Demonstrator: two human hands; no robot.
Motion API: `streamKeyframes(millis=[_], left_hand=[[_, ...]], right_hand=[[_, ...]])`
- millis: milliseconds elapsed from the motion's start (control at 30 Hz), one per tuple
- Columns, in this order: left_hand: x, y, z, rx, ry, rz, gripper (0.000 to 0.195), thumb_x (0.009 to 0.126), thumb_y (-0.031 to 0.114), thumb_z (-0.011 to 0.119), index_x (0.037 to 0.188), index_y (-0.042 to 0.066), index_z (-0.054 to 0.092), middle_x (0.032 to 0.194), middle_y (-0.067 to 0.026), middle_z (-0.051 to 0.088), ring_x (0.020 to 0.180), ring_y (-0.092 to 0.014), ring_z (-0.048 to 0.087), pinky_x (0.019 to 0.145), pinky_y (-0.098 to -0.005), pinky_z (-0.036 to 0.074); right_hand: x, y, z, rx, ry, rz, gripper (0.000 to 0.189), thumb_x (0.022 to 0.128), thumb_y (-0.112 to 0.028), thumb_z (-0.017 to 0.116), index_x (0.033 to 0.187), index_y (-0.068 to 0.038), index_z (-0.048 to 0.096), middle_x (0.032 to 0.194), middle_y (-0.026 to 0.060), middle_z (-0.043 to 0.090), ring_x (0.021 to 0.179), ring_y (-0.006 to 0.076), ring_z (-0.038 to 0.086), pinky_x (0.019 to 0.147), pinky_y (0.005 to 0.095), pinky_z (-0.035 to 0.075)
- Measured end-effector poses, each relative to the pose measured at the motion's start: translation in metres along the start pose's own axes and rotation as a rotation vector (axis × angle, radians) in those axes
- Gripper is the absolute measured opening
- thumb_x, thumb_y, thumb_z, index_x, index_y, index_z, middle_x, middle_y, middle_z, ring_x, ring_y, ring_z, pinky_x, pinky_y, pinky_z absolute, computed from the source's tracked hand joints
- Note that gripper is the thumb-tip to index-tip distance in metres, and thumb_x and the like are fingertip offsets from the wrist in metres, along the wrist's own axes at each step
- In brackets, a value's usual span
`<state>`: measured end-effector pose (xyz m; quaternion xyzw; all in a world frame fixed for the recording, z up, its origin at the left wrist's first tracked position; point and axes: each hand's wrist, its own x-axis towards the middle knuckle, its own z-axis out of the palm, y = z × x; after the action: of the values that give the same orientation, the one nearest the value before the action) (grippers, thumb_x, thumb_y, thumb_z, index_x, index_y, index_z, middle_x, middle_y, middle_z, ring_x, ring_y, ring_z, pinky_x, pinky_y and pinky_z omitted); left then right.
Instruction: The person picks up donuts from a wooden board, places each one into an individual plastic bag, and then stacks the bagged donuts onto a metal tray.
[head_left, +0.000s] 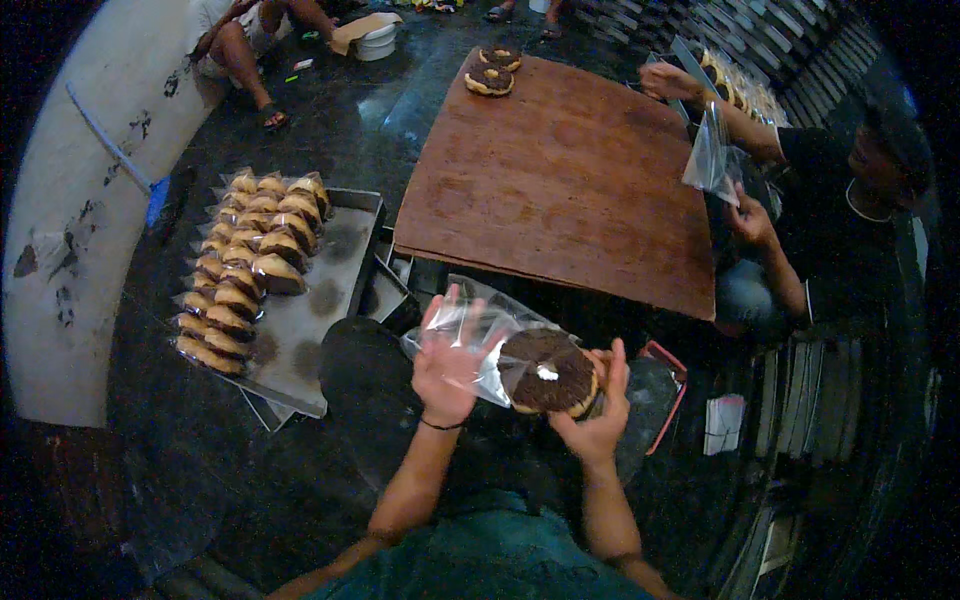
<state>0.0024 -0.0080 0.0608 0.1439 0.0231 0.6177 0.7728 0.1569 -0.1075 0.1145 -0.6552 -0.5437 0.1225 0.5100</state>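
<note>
My right hand (600, 405) grips a round bread (547, 371) by its right edge; its top is covered in dark chocolate-coloured topping with a small white spot. A clear plastic bag (480, 330) lies against the bread's left side. My left hand (450, 364) is behind or inside this bag, palm up with the fingers spread; which of the two I cannot tell. Left of my hands, a metal tray (337, 262) holds rows of bagged breads (240, 277) standing on edge. Two more topped breads (490, 77) lie at the far left corner of the brown wooden board (555, 180).
A co-worker (832, 195) at the right holds a clear bag (712, 154) by the board's edge, near another tray of breads (742, 90). Another person's legs (244, 64) and a white bucket (375, 43) are at the back left. A banded stack (724, 425) lies right.
</note>
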Motion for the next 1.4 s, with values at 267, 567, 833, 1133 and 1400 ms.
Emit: streamKeyframes(millis=[267,567,833,1133,1400], left_hand=[[0.001,-0.007,0.01,0.158,-0.135,0.019,0.069,0.084,0.036,0.051,0.141,0.009,0.022,0.149,-0.0128,0.015,0.133,-0.039,0.021,0.104,-0.0605,0.022],[0.01,0.015,0.001,-0.067,-0.021,-0.229,0.063,0.086,0.043,0.045,0.138,0.011,0.029,0.148,-0.012,0.019,0.132,-0.036,0.025,0.1,-0.063,0.027],[-0.004,-0.004,0.013,-0.086,0.035,-0.1,0.061,0.088,0.045,0.044,0.14,0.016,0.029,0.146,-0.0133,0.024,0.131,-0.035,0.028,0.104,-0.0576,0.022],[-0.002,-0.022,0.008,-0.287,0.27,-0.192,0.057,0.087,0.048,0.044,0.138,0.025,0.034,0.143,-0.0134,0.03,0.128,-0.034,0.033,0.105,-0.0495,0.026],[-0.01,-0.015,0.008,-0.216,0.584,-0.188,0.062,0.085,0.058,0.044,0.128,0.014,0.045,0.131,-0.0077,0.047,0.12,-0.027,0.044,0.102,-0.0458,0.033]], right_hand=[[-0.001,-0.002,0.01,0.107,0.016,0.052,0.102,0.056,-0.021,0.077,0.137,0.007,0.022,0.107,0.0135,0.06,0.106,0.0265,0.047,0.096,0.0364,0.036],[-0.002,0.001,-0.003,0.684,-0.052,0.305,0.1,0.062,-0.024,0.078,0.14,0.003,0.021,0.117,0.0086,0.052,0.099,0.0175,0.056,0.086,0.0273,0.045],[-0.004,0.001,0.009,0.349,0.177,0.169,0.1,0.06,-0.02,0.079,0.138,0.004,0.023,0.115,0.0116,0.054,0.104,0.0223,0.052,0.093,0.0323,0.041],[-0.005,0.0,0.032,0.145,0.111,0.348,0.075,0.067,-0.01,0.073,0.132,0.002,0.037,0.118,0.0138,0.052,0.106,0.0234,0.048,0.09,0.0325,0.041],[0.069,-0.012,0.04,0.287,-0.179,0.066,0.012,0.08,-0.008,0.06,0.088,-0.003,0.067,0.082,0.0078,0.062,0.073,0.0206,0.057,0.064,0.0291,0.045]])
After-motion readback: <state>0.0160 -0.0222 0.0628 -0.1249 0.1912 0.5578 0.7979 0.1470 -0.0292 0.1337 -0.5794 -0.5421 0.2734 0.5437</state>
